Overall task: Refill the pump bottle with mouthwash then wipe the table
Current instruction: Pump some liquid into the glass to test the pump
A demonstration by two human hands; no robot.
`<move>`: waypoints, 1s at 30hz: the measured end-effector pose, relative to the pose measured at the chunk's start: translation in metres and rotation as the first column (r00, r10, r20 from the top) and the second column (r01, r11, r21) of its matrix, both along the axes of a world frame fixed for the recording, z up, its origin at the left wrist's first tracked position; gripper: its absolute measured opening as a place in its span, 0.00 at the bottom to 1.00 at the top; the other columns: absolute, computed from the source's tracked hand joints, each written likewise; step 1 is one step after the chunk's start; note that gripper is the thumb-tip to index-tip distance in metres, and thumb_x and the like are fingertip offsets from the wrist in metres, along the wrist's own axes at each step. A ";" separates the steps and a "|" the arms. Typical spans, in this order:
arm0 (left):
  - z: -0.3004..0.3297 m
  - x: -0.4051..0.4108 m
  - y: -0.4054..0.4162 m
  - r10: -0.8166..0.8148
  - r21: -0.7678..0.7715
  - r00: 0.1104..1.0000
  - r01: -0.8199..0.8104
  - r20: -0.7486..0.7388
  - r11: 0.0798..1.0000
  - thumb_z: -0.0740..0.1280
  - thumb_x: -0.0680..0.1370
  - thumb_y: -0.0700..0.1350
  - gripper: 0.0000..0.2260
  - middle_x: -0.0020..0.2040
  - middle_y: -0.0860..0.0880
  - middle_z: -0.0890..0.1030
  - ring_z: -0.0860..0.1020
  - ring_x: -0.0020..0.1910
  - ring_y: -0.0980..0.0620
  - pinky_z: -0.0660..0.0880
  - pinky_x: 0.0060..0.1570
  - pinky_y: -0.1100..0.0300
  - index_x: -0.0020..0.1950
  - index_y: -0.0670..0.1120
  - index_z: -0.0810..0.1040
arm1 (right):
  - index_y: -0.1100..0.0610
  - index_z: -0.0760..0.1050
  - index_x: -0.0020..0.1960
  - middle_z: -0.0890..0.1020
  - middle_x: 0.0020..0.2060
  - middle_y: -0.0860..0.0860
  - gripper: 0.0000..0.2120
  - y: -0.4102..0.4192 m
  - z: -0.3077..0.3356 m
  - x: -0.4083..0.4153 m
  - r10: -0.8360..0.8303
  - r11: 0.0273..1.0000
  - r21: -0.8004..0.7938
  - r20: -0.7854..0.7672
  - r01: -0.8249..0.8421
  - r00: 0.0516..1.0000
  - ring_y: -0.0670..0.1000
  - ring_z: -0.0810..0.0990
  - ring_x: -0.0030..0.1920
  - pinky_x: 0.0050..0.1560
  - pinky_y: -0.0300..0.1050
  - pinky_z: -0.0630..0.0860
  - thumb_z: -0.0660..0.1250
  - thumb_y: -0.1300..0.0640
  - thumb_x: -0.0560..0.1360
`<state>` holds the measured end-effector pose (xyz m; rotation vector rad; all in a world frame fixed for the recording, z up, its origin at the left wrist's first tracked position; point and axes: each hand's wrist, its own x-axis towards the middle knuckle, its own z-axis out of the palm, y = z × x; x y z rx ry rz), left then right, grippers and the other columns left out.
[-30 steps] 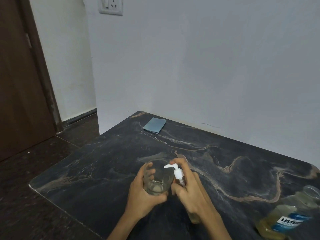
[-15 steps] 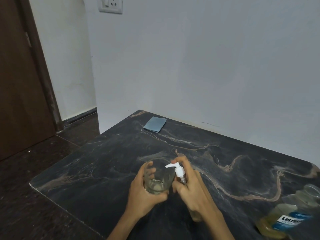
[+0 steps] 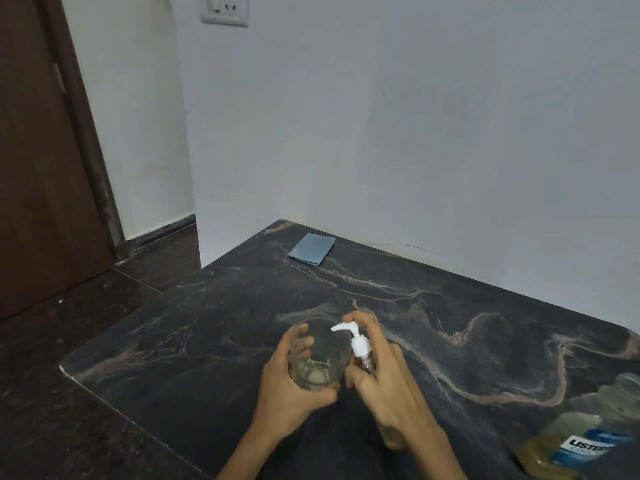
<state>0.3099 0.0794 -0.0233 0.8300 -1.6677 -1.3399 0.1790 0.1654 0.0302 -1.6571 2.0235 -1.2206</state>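
Pump bottle (image 3: 362,355): body mostly hidden behind right hand (image 3: 381,386) fingers; fill level unreadable. Mouthwash bottle (image 3: 575,441), well right of the fingers: blurred, label and base cut by frame edge. Both forearms cut off below.

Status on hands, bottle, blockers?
Left hand grips clear glass. Right hand holds white-pump clear bottle, nozzle over glass. Nothing blocking.

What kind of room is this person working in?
Probably a room in a home: a dark marble-patterned table against a plain wall, a wooden door, a wall socket, and a mouthwash bottle standing on the table.
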 end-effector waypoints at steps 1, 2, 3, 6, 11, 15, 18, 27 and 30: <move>0.000 0.000 0.000 0.000 -0.004 1.000 0.000 0.005 1.000 0.78 0.51 0.49 0.42 0.56 0.54 0.80 0.80 0.53 0.62 0.78 0.54 0.57 0.64 0.55 0.70 | 0.40 0.66 0.61 0.78 0.30 0.51 0.27 0.000 -0.001 0.000 -0.009 1.000 -0.005 -0.003 0.009 1.000 0.49 0.74 0.29 0.34 0.52 0.75 0.61 0.61 0.65; 0.000 0.000 0.000 -0.001 -0.005 1.000 0.001 0.008 1.000 0.78 0.51 0.49 0.42 0.56 0.54 0.80 0.80 0.53 0.63 0.79 0.54 0.57 0.64 0.55 0.70 | 0.41 0.66 0.59 0.77 0.30 0.52 0.26 0.000 -0.002 0.000 -0.019 1.000 -0.011 -0.004 0.019 1.000 0.48 0.72 0.28 0.33 0.53 0.73 0.61 0.61 0.65; -0.001 0.000 0.000 0.000 -0.003 1.000 0.000 0.007 1.000 0.78 0.51 0.49 0.42 0.56 0.54 0.80 0.80 0.53 0.63 0.78 0.53 0.59 0.64 0.56 0.70 | 0.41 0.66 0.58 0.76 0.29 0.52 0.25 0.000 -0.003 -0.001 -0.028 1.000 -0.015 -0.003 0.028 1.000 0.47 0.70 0.27 0.32 0.53 0.72 0.61 0.61 0.65; -0.002 -0.001 -0.001 -0.001 0.005 1.000 0.001 -0.004 1.000 0.78 0.50 0.50 0.42 0.55 0.54 0.80 0.79 0.53 0.65 0.77 0.50 0.67 0.63 0.56 0.70 | 0.40 0.66 0.59 0.76 0.29 0.50 0.26 -0.001 -0.001 0.000 -0.018 1.000 -0.023 -0.008 0.018 1.000 0.45 0.70 0.27 0.31 0.49 0.72 0.62 0.62 0.66; -0.001 -0.001 -0.001 -0.007 -0.004 1.000 0.007 -0.010 1.000 0.78 0.51 0.49 0.41 0.55 0.54 0.80 0.79 0.53 0.64 0.75 0.49 0.68 0.63 0.56 0.71 | 0.39 0.66 0.57 0.76 0.29 0.50 0.26 0.000 0.000 -0.001 -0.017 1.000 -0.024 -0.038 0.016 0.999 0.45 0.70 0.27 0.31 0.46 0.71 0.62 0.63 0.66; -0.003 -0.001 -0.001 -0.012 0.004 1.000 0.012 -0.017 1.000 0.78 0.51 0.49 0.41 0.56 0.54 0.79 0.79 0.53 0.64 0.76 0.49 0.69 0.63 0.56 0.70 | 0.40 0.66 0.57 0.74 0.28 0.50 0.25 -0.001 0.001 -0.001 -0.023 0.999 -0.027 -0.035 0.022 0.999 0.46 0.68 0.27 0.31 0.49 0.70 0.62 0.63 0.66; -0.003 -0.001 -0.001 -0.012 -0.003 1.000 0.012 -0.009 1.000 0.78 0.52 0.48 0.41 0.56 0.54 0.79 0.79 0.54 0.63 0.77 0.51 0.65 0.63 0.56 0.70 | 0.37 0.65 0.62 0.79 0.31 0.50 0.31 0.000 0.003 0.000 -0.002 1.000 -0.017 -0.026 0.001 1.000 0.48 0.74 0.28 0.34 0.49 0.76 0.63 0.64 0.67; -0.006 -0.001 -0.003 -0.016 0.008 1.000 0.016 -0.015 1.000 0.79 0.51 0.48 0.41 0.56 0.54 0.79 0.79 0.54 0.62 0.76 0.51 0.65 0.63 0.57 0.70 | 0.37 0.65 0.61 0.78 0.30 0.50 0.30 0.000 -0.001 0.000 -0.008 1.000 -0.024 -0.045 0.007 0.999 0.46 0.73 0.27 0.31 0.45 0.74 0.62 0.63 0.66; -0.005 -0.001 -0.002 -0.017 0.002 1.000 0.017 -0.017 1.000 0.79 0.52 0.48 0.41 0.56 0.54 0.79 0.79 0.54 0.62 0.77 0.51 0.63 0.63 0.57 0.70 | 0.39 0.66 0.58 0.77 0.31 0.52 0.27 0.000 -0.002 0.000 -0.025 0.999 -0.025 -0.033 0.024 0.999 0.48 0.72 0.28 0.32 0.52 0.74 0.62 0.62 0.65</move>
